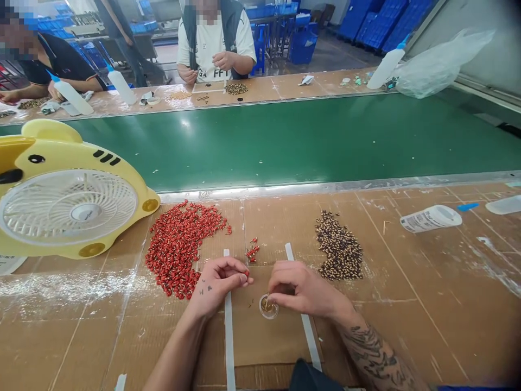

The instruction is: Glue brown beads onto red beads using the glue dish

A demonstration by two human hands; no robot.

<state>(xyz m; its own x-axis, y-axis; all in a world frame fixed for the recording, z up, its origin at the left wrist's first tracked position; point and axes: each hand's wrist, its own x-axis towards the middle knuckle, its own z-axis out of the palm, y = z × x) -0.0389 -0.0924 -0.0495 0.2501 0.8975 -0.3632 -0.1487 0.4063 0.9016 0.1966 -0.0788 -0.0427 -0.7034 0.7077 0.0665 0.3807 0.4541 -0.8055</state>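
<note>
My left hand [220, 282] pinches a small red bead [246, 274] between thumb and fingertips. My right hand [299, 288] holds a thin stick [266, 300], its tip dipping into a small clear cup [268, 307] of golden-brown liquid. The cup stands on brown cardboard between white tape strips [306, 331]. A large heap of red beads [183, 250] lies left of my hands. A small cluster of red beads [252, 251] lies just above them. A heap of dark brown and gold beads [340, 247] lies to the right.
A yellow fan [69, 195] stands at the left of the cardboard-covered table [407, 326]. A roll of labelled tape [430, 218] lies to the right. Beyond a green conveyor belt [285, 141], several people sit at a far table with white bottles and beads.
</note>
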